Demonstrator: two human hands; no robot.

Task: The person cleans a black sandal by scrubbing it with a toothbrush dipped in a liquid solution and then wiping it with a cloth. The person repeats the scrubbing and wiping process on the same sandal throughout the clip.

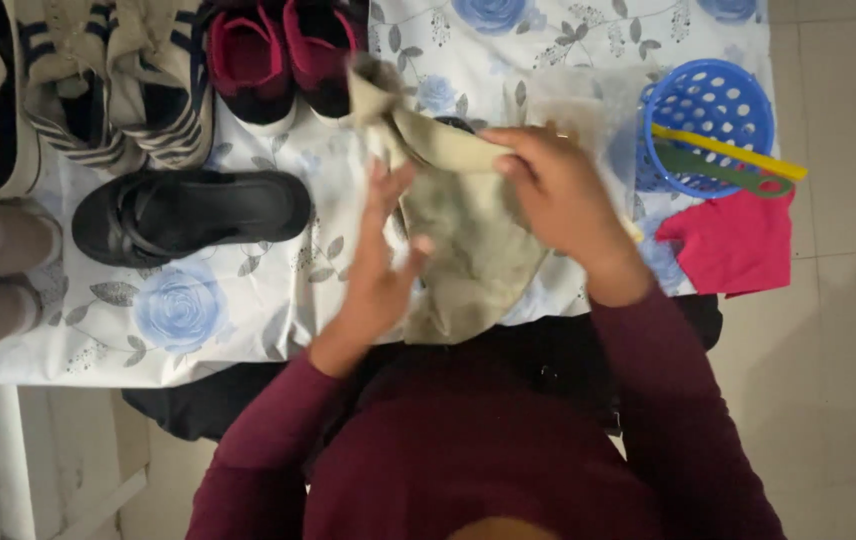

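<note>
A stained beige cloth (468, 235) hangs between my two hands above the flowered table cover (248, 300). My right hand (558, 195) grips its upper part from the right. My left hand (383, 255) presses flat against its left side, with the fingers spread and the thumb on the fabric. The cloth's top corner reaches up toward a pair of dark shoes with pink lining (283, 55). A small dark thing shows just behind the cloth's upper edge; I cannot tell what it is.
A black sandal (188, 212) lies left of my hands. Striped sneakers (113, 75) and other shoes line the far left. At the right stands a blue perforated basket (713, 120) with a yellow and a green tool across it, and a pink cloth (733, 245) beside it.
</note>
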